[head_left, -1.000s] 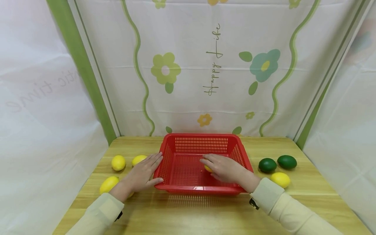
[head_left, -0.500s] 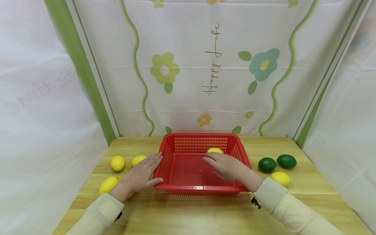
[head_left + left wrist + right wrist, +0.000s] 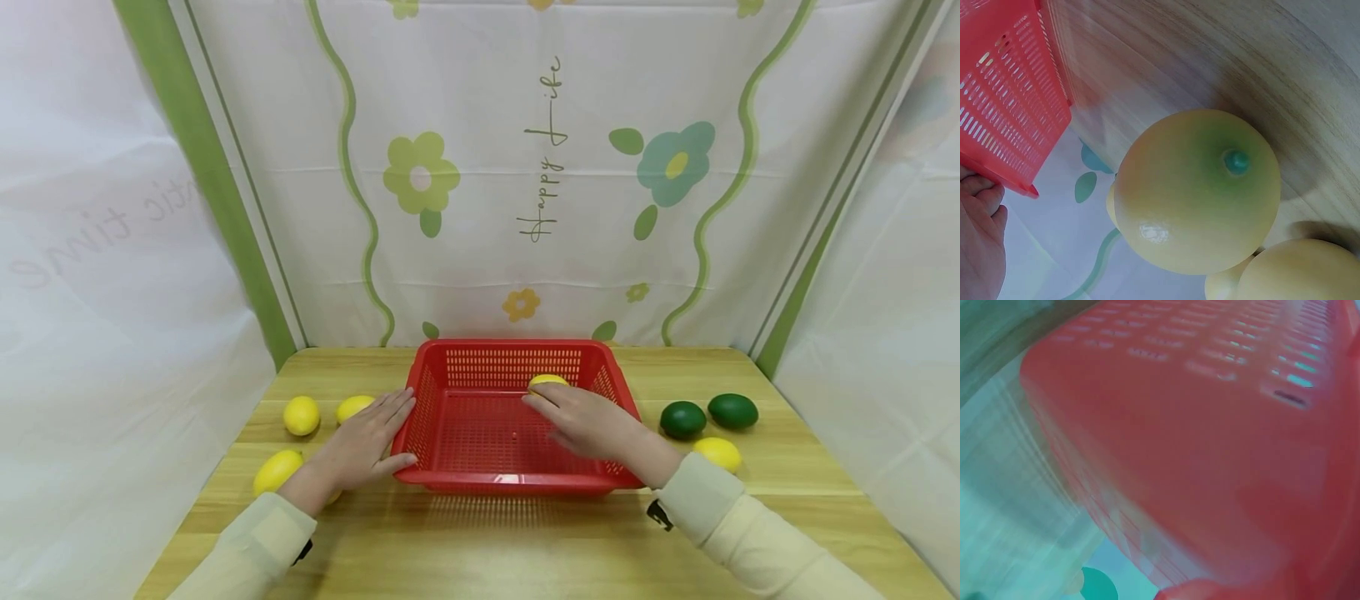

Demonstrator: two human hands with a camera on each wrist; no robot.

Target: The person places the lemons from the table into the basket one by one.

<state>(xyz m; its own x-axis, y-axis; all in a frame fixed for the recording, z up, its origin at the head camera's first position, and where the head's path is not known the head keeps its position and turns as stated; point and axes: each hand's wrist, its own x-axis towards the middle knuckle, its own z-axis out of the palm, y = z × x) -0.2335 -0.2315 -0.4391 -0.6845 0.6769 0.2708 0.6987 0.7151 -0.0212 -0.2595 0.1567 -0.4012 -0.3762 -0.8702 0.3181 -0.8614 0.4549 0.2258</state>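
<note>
Resting straight fingers along the left rim of the red rectangular perforated plastic basket (image 3: 457, 481), the left hand (image 3: 366, 443), thumb apart and grip clamped on nothing, seems to brace it against sliding. Near the far wall inside sits a yellow oval lemon (image 3: 548, 379); the right hand (image 3: 590, 421) hangs before it, grip loosely bent, apparently empty. It hides the lemon's lower part, so contact cannot be told; the right wrist view is mostly blurred red.
</note>
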